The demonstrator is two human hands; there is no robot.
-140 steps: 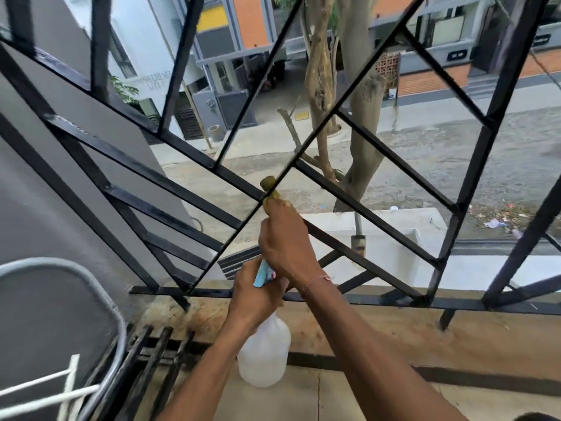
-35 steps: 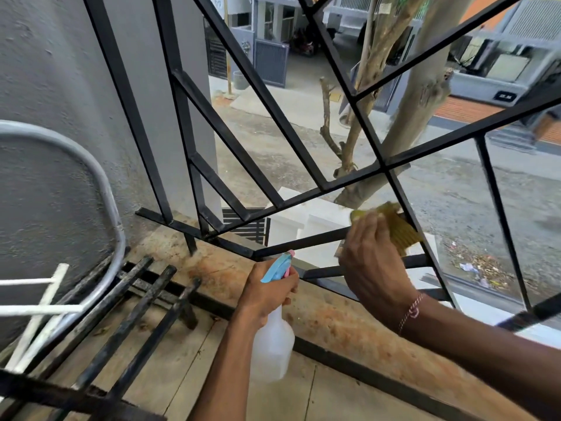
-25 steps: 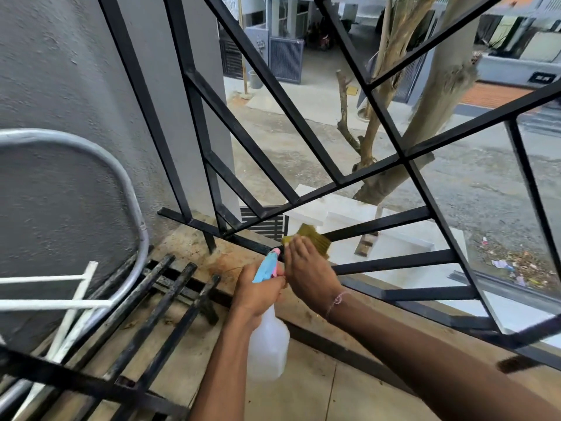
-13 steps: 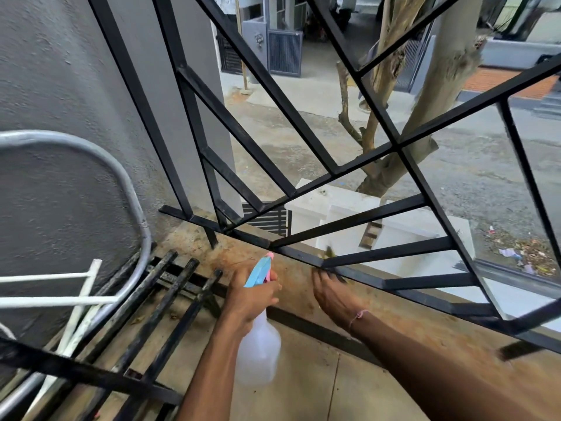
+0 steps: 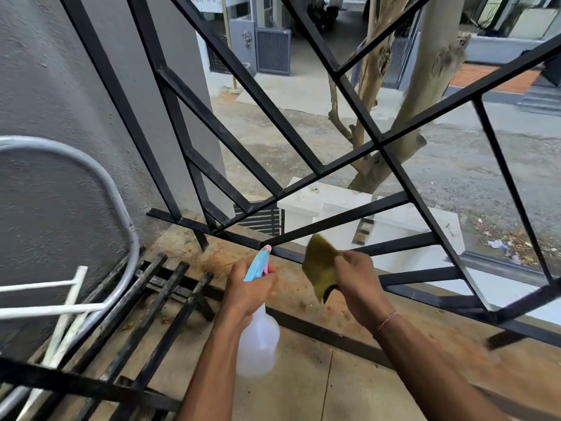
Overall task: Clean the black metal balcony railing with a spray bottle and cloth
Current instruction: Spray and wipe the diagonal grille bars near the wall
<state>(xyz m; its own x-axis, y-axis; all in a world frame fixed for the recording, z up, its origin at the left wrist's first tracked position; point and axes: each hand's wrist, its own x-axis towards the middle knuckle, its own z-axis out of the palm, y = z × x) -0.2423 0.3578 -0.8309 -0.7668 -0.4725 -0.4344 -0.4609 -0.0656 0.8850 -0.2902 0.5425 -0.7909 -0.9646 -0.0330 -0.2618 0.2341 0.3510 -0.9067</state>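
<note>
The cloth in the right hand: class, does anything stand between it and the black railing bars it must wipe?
Nothing visible does. The right hand pinches the cloth just in front of the lower bars of the railing, with only open air between.

Both forearms bare, no sleeves; thin pink beaded bracelet (image 5: pixel 386 322) on right wrist.

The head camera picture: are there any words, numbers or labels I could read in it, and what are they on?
"#37", after some cut-off letters too blurred to read: on the white sign at the top edge, on the building across the street.
The spray bottle: no label visible.
The cloth: no writing.
The railing: no markings.
</note>
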